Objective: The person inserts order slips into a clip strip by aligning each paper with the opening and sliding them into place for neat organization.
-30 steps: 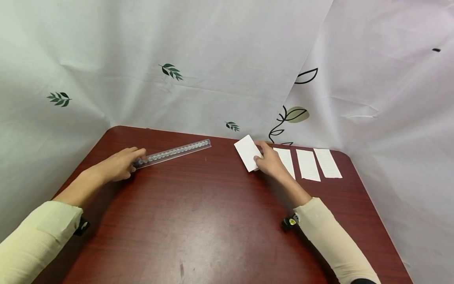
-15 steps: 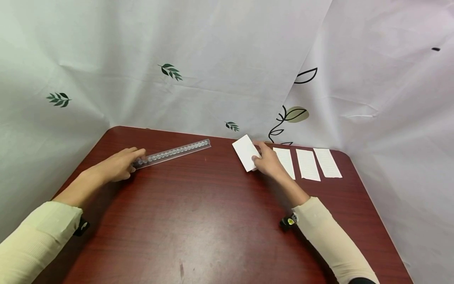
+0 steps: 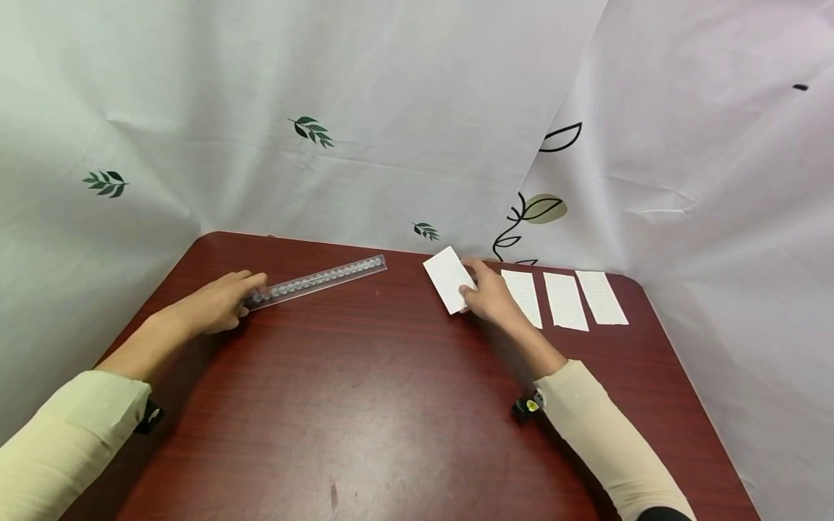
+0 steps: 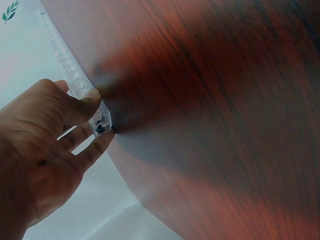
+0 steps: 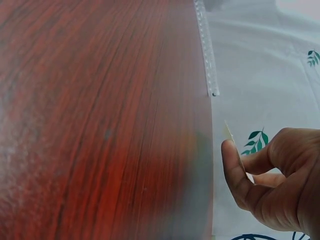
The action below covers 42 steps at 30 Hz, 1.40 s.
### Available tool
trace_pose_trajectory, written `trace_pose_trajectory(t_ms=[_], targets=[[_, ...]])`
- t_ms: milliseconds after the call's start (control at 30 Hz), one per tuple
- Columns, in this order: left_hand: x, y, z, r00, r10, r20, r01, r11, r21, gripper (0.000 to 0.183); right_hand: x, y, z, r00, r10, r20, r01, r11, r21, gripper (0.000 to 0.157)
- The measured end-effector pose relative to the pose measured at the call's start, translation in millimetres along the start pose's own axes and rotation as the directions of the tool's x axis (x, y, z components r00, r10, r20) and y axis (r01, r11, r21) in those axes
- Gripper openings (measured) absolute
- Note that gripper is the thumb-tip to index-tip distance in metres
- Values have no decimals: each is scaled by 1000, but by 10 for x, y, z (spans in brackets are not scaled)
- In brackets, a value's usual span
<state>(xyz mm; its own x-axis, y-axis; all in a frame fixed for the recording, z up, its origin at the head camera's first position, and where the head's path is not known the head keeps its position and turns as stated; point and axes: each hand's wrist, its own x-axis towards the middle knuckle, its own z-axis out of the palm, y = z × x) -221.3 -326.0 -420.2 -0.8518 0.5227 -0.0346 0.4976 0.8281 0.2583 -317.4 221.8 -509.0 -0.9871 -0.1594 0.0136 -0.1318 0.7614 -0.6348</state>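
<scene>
My left hand [image 3: 218,300] grips the near-left end of a long clear plastic strip [image 3: 319,281] with a row of round clear bumps along it. In the left wrist view, thumb and fingers pinch the end of that strip [image 4: 67,62], which slants away across the table's far part. At the back, right of the middle, my right hand [image 3: 491,295] pinches a blank white card [image 3: 447,278] by its right edge, thumb on the near face. Seen from the right wrist, the card [image 5: 228,132] appears thin and almost edge-on between thumb and fingers.
Three white paper slips [image 3: 521,298] with faint lines lie in a row on the dark red wooden table [image 3: 365,405], right of my right hand. White cloth [image 3: 365,181] with leaf prints hangs behind the table and along both sides.
My right hand has shifted slightly to the left with the white card. The left hand and the plastic strip have stayed in place.
</scene>
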Motion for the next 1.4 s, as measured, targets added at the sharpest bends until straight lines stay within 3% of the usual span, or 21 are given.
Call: trace_pose_trajectory(t_ms=[367, 767, 1200, 1333, 1400], targets=[[-7, -15, 13, 1000, 17, -11, -17, 1000, 7, 44, 23, 2, 42, 1000, -13, -9, 13, 1000, 22, 71], [1, -19, 24, 1000, -14, 6, 14, 1000, -5, 47, -290, -477, -128, 999, -42, -31, 43, 999, 31, 64], [-4, -10, 15, 1000, -14, 10, 14, 1000, -6, 46, -221, -449, -82, 999, -23, -29, 23, 999, 23, 66], [-7, -9, 14, 1000, -10, 9, 10, 1000, -13, 46, -110, -322, -8, 1000, -15, -26, 16, 1000, 20, 67], [-9, -9, 14, 1000, -5, 5, 5, 1000, -15, 47, -222, -485, -69, 1000, -1, -15, 1, 999, 36, 66]])
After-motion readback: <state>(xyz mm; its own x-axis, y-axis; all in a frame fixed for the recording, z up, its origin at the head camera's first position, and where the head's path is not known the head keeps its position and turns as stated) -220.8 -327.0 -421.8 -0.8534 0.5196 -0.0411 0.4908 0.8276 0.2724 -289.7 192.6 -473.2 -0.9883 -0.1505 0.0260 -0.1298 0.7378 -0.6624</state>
